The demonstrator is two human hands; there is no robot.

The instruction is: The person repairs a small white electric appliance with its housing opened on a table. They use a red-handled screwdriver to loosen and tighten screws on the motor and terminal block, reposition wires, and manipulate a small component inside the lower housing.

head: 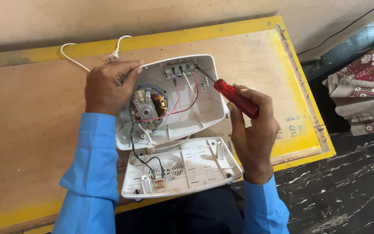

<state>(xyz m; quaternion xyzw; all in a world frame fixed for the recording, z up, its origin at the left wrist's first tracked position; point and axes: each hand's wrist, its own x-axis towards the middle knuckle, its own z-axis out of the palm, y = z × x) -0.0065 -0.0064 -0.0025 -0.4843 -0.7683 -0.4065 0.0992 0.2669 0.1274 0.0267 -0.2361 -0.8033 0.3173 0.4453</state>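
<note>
The opened white plastic housing (pixel 182 104) lies on the worktop (pixel 35 130), tilted up on its near edge, with its flat base cover (pixel 195 167) lying just in front of it, nearer the person. The shell looks light and fairly stiff, but thin-walled plastic of this kind probably flexes and cracks if squeezed at the rim. The sturdy outer wall is likely the safest place to hold it, away from the loose wiring. The motor (pixel 149 108) on the left inside probably makes that side the heavier one, so support there seems sensible.

The left hand (pixel 109 84) is clasped over the far left corner of the housing, fingers curled over its rim, steadying it. The right hand (pixel 252 125) is closed around the red handle of a screwdriver (pixel 234 97), whose thin metal shaft reaches up and left to the small terminal block (pixel 178 69) at the far wall of the housing.

Inside, red, white and black wires (pixel 182 97) run from the terminal block to the copper-wound motor; black leads trail down to a small component (pixel 159 184) on the base cover, so the two halves are tethered and should be moved together. A white power cord with plug (pixel 109 54) lies on the worktop beyond the housing.
</note>
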